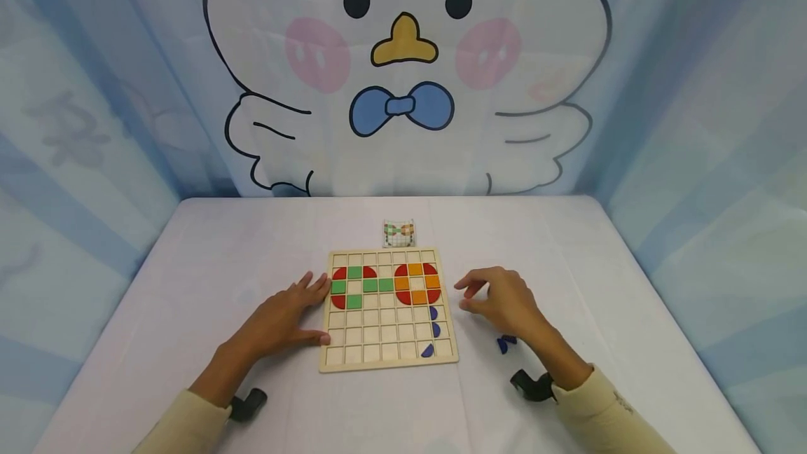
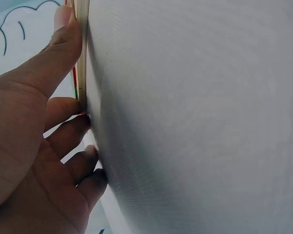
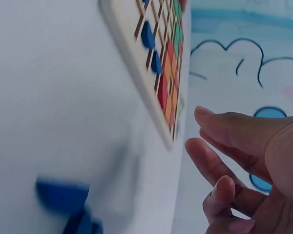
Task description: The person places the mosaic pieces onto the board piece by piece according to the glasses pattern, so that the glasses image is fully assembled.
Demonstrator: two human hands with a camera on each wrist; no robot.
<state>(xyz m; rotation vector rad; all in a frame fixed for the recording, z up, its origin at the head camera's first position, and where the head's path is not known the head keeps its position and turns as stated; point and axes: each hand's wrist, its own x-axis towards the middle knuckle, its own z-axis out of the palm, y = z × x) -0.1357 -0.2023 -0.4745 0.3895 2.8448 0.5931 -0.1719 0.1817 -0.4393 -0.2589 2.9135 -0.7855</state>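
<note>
A square wooden grid board point(image 1: 387, 368) lies on the table. Green squares point(image 1: 370, 285), orange squares point(image 1: 402, 283) and red rounded pieces point(image 1: 433, 296) fill cells in its upper rows. Along the right side sit blue half-round pieces point(image 1: 436, 329), the lowest one tilted. My left hand point(image 1: 286, 317) rests at the board's left edge, thumb and fingertips touching it, fingers fairly straight. To the right of the board hovers my right hand point(image 1: 501, 298), its fingers loosely bent with nothing between them. In the right wrist view, thumb and fingertips point(image 3: 198, 146) are apart.
Several loose blue pieces point(image 1: 503, 344) lie on the white table point(image 1: 391, 412) by my right wrist. A small pattern card point(image 1: 399, 233) stands or lies just behind the board. Behind the table hangs a curtain point(image 1: 403, 160) with a cartoon print. Dark wrist cameras point(image 1: 532, 385) sit near both sleeves.
</note>
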